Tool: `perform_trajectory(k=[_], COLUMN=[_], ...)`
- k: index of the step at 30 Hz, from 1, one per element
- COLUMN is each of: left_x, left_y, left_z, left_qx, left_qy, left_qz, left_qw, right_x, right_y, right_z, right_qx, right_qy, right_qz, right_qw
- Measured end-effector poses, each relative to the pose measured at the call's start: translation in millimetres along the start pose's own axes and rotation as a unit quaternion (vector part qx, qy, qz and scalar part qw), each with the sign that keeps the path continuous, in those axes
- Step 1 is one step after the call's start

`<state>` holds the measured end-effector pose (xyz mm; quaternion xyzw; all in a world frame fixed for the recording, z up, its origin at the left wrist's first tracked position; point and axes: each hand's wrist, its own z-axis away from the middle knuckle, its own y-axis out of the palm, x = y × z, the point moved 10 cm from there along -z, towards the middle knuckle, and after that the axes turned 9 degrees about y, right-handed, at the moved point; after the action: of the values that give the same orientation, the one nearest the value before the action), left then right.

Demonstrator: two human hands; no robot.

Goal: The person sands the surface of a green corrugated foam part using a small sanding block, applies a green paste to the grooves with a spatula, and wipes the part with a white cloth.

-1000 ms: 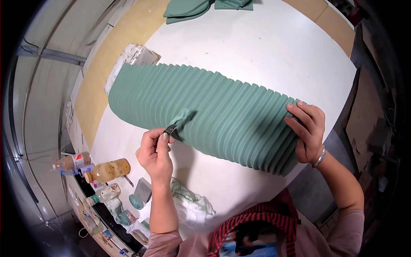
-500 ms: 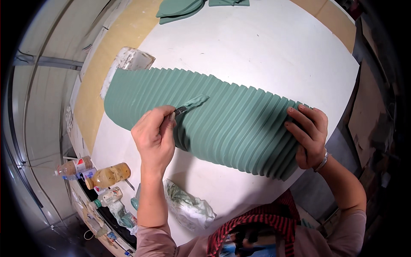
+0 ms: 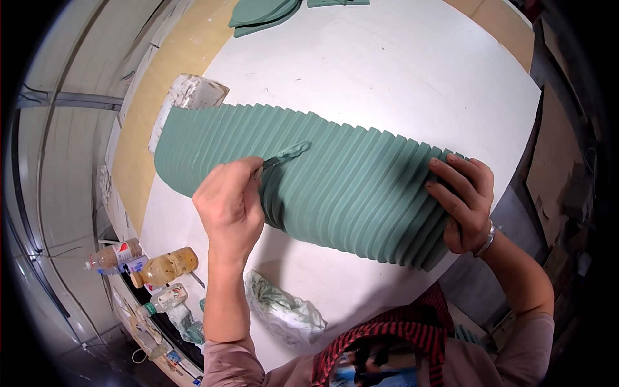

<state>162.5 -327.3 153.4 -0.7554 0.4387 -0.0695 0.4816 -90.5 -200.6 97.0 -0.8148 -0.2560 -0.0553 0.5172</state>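
Observation:
A long row of green ridged slats [image 3: 361,193], packed side by side, lies slantwise across the white table. My left hand [image 3: 229,193] is closed around a slim dark-handled tool [image 3: 293,151]. Its tip is covered in something pale green and crumpled, perhaps cloth, and rests on or just over the ridges. Whether the tip touches them I cannot tell. At the right end of the row, my right hand [image 3: 467,206] grips the slats, fingers over the top and thumb at the near side.
A plaster-smeared white block [image 3: 200,91] stands behind the row's left end. Flat green pieces [image 3: 264,14] lie at the far edge. Near me is a crumpled, green-stained plastic bag [image 3: 284,308]. Several bottles, one amber [image 3: 169,266], lie at the left edge beside a stained rag [image 3: 185,321].
The tool in my left hand has shifted slightly left over the ridges. My right hand keeps its hold on the row's right end. The whole view has tilted a little.

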Motion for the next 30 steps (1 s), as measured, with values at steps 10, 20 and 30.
perform_trajectory(k=[10,20,30], left_x=[-3,22,60], left_y=[0,-23,-45], left_z=[7,59,107], left_qx=[0.008,-0.039,-0.094], left_qy=[-0.004,-0.104,-0.184], left_qz=[-0.021,0.01,0.03], left_qw=[1.0,0.994,0.978], right_x=[0,4,5], right_y=[0,2,6], right_z=[-1,-3,2], right_qx=[-0.005,0.005,0.02], right_qy=[0.002,-0.003,-0.011], right_qz=[-0.008,-0.005,0.007], right_qw=[1.0,1.0,1.0])
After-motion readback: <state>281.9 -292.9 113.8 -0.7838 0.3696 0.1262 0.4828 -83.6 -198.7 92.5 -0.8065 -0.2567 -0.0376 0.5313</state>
